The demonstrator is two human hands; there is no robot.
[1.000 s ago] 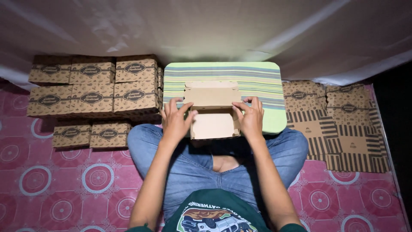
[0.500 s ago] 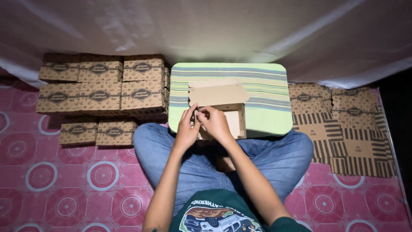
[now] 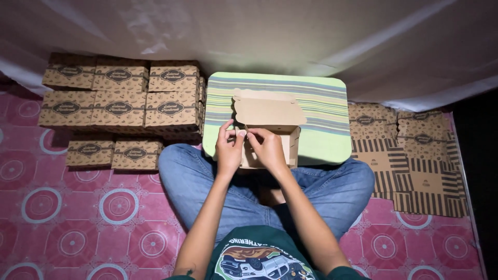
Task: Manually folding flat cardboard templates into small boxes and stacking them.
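I sit cross-legged on the pink patterned floor mat with a half-folded cardboard box on the striped green lap table in front of me. The box stands at the near edge of the table, its lid flap raised and leaning away from me, the open body facing my lap. My left hand and right hand meet at the box's near left corner, fingertips close together and pinching a small flap there; my knuckles hide the fold itself, so I think both hands grip the same tab, but I cannot be sure.

To my left, touching the table's edge, rises a stack of finished brown boxes, with two more single boxes lying lower, beside my knee. To my right a pile of flat unfolded box blanks, striped and printed, lies against my other knee. A white sheet hangs behind everything.
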